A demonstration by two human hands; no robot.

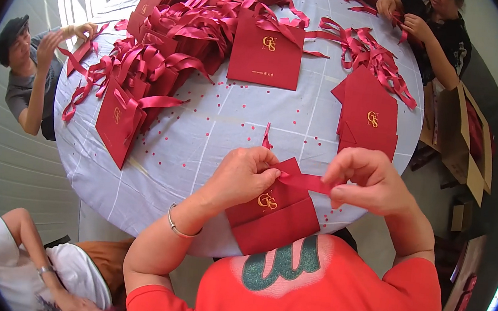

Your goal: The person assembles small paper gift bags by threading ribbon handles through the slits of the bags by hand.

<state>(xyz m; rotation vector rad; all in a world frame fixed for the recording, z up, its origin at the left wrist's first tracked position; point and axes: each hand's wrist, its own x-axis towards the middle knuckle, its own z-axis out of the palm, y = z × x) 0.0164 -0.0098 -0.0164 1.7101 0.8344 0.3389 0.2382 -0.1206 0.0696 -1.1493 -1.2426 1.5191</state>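
Note:
A dark red paper gift bag (278, 225) with a gold emblem lies tilted at the table's near edge, right in front of me. My left hand (244, 176) is at the bag's top edge, thumb and fingers pinched on its red ribbon (301, 181). A short tail of ribbon sticks up beyond the left fingers. From there the ribbon runs taut to the right. My right hand (373, 184) grips its other end between thumb and forefinger, raised off the bag. The left fingers partly hide where ribbon and bag meet.
A white-covered round table (194, 210) carries a heap of beribboned red bags (169, 50), a single bag (265, 57), a stack of bags (371, 117), loose ribbons (363, 49) and scattered red dots. Co-workers sit around it. An open cardboard box (466, 139) stands at right.

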